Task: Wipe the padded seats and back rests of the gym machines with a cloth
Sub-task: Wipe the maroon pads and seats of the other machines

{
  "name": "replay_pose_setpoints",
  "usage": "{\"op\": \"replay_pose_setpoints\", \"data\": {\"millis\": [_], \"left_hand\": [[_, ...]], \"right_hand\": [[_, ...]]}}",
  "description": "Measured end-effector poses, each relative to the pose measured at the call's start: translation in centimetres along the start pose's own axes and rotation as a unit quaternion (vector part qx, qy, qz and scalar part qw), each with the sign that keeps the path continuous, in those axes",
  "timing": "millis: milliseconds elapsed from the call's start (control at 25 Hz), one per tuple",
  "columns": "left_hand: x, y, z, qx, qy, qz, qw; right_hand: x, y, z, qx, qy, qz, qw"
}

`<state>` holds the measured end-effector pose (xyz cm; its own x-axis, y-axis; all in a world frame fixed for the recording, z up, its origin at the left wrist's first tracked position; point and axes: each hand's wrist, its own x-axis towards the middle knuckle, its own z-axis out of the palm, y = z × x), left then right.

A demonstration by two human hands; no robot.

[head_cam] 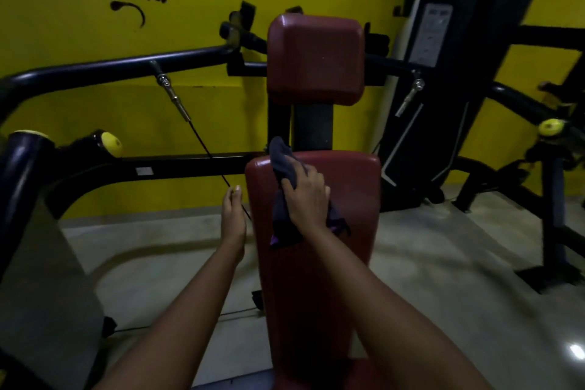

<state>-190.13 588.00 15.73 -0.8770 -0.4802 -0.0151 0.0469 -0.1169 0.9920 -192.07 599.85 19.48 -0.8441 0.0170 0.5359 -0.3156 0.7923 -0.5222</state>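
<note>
We see a dim, underexposed scene. The yellow wall [95, 35] in the upper left is the brightest area, evenly lit, without hard shadows. The red back rest [316, 263] carries a dull sheen along its top edge. A white glare spot marks the floor [443, 263] at lower right. The black machine frame [95, 66] sinks into darkness and bows near the edges. Everything looks soft.
</note>
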Motion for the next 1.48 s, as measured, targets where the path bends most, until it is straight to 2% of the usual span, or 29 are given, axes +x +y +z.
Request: {"op": "replay_pose_setpoints", "data": {"millis": [120, 200, 360, 400, 480, 640, 680, 760, 880, 1080, 1200, 1320, 1480], "left_hand": [[3.4, -1.3, 0.7, -0.007, 0.029, -0.015, 0.999], [5.4, -2.0, 1.2, -0.019, 0.035, -0.024, 0.999], [7.4, -2.2, 3.1, -0.060, -0.006, -0.025, 0.998], [7.8, -2.4, 3.5, -0.064, -0.020, -0.029, 0.997], [8.3, -3.5, 4.2, -0.044, -0.031, -0.035, 0.998], [7.1, -3.0, 5.3, 0.076, 0.013, 0.023, 0.997], [7.2, -3.1, 5.4, 0.080, 0.020, 0.035, 0.996], [7.5, -3.4, 5.5, 0.079, 0.030, 0.059, 0.995], [7.9, -3.8, 5.3, 0.083, 0.014, 0.053, 0.995], [7.4, -3.5, 4.7, 0.125, -0.022, 0.034, 0.991], [7.3, -3.3, 4.5, 0.138, -0.031, 0.032, 0.989], [7.4, -3.3, 4.2, 0.147, -0.051, 0.021, 0.988], [7.6, -3.5, 3.7, 0.111, -0.095, 0.026, 0.989]], "right_hand": [[1.8, -0.9, 5.2, -0.120, -0.029, -0.117, 0.985], [2.8, 0.3, 8.0, -0.192, -0.031, -0.163, 0.967], [4.8, 2.6, 9.0, -0.204, -0.024, -0.231, 0.951], [5.3, 3.4, 8.6, -0.200, 0.000, -0.240, 0.950], [7.0, 5.7, 7.0, -0.180, 0.038, -0.206, 0.961], [8.0, 6.5, 5.8, -0.127, 0.094, -0.052, 0.986], [7.5, 5.2, 6.7, -0.131, 0.091, -0.056, 0.986], [5.9, 2.8, 8.4, -0.158, 0.065, -0.127, 0.977], [7.2, 4.4, 7.4, -0.170, 0.057, -0.173, 0.968], [9.3, 9.8, 3.7, -0.141, 0.085, -0.050, 0.985], [9.9, 13.0, 1.7, -0.115, 0.109, 0.062, 0.985], [9.0, 14.2, 1.7, -0.097, 0.141, 0.169, 0.971], [6.2, 12.3, 4.5, -0.037, 0.238, 0.287, 0.927]]}}
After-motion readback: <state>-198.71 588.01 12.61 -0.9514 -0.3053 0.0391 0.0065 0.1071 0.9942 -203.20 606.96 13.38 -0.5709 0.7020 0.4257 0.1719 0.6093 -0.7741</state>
